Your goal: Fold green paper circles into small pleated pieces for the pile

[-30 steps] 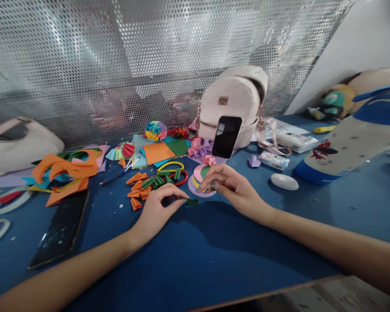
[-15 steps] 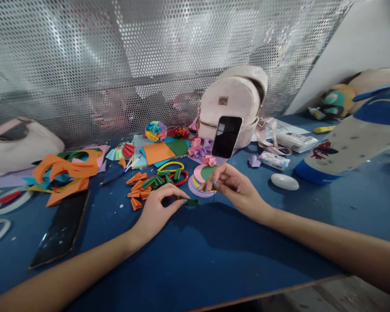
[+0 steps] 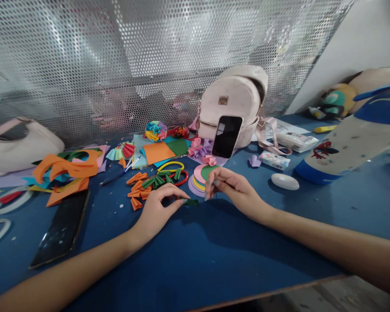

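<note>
My left hand [image 3: 159, 207] pinches a small dark green folded paper piece [image 3: 191, 202] between thumb and forefinger, just above the table. To its right, my right hand [image 3: 234, 190] is closed with thumb and fingertips together; a thin dark line hangs below them, too fine to name. Paper circles [image 3: 195, 185] in pink, green, yellow and purple lie stacked behind my right fingers. Folded orange paper pieces [image 3: 136, 190] and green ones [image 3: 156, 182] lie beyond my left hand, beside scissors with red and yellow handles [image 3: 181, 177].
A dark phone [image 3: 63, 229] lies left, near orange paper scraps [image 3: 68, 167] and tape rolls [image 3: 11, 201]. Behind stand a pale backpack [image 3: 229, 102] and an upright phone [image 3: 227, 136]. On the right are a large bottle [image 3: 351, 138] and a white oval object [image 3: 285, 181].
My right hand's fingers have dipped slightly and turned downward, drawing closer together. My left hand and the green paper piece have stayed in place.
</note>
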### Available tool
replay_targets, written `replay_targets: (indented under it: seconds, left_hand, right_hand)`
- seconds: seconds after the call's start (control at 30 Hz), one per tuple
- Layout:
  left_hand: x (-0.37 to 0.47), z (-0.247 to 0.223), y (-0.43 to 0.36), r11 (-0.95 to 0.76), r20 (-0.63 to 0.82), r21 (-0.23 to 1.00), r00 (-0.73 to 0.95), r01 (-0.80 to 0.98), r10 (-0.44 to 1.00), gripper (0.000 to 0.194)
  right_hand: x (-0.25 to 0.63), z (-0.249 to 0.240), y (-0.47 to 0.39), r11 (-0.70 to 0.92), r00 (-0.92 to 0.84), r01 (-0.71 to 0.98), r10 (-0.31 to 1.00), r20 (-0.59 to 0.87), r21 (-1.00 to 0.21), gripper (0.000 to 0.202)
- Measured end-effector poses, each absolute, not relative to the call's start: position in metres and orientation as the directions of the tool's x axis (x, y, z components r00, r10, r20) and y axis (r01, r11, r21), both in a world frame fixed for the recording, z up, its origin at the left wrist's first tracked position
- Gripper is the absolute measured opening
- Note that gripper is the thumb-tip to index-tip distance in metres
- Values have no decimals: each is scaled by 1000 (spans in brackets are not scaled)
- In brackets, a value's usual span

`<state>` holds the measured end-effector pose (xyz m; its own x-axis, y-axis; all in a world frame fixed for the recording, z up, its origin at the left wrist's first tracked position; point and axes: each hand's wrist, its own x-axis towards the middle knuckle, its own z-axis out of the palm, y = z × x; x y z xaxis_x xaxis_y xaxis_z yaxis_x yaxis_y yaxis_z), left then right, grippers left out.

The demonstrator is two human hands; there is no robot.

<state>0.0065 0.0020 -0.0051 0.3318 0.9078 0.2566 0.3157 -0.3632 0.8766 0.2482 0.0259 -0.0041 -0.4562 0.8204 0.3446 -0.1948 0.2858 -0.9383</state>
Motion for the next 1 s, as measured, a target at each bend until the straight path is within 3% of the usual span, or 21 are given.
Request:
replay_targets:
  seconds: [1.0]
  left_hand:
    - [7,-4,2,-351,246,886,335,303,909,10]
  right_hand:
    - [246,-17,27,294,-410,-151,850,331,-944,22]
